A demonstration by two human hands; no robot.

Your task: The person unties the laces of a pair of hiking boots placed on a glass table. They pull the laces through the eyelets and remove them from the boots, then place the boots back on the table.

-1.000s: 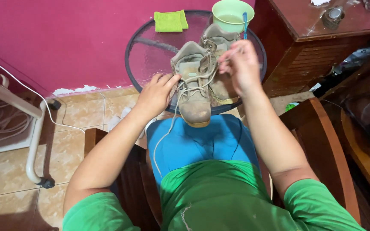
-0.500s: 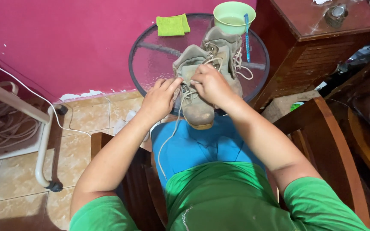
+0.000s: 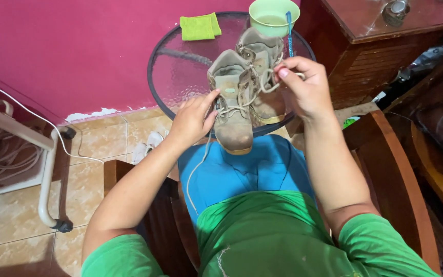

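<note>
- Your left hand rests against the side of the near boot, fingers curled on its upper by the lacing; the hand looks closed on the boot's edge rather than spread.
- Your right hand is pinched narrow on a loop of lace, thumb and fingertips together, held just above and to the right of the boots.
- The near boot sits between your two hands, toe pointing toward you, overhanging the rim of the round glass table.
- The second boot stands just behind it, touching it, under your right hand.
- A loose end of the lace hangs down from below your left hand over your blue lap.
- Beyond your right hand: a green bowl with a blue brush leaning on it.
- Beyond your left hand: a folded green cloth on the table.
</note>
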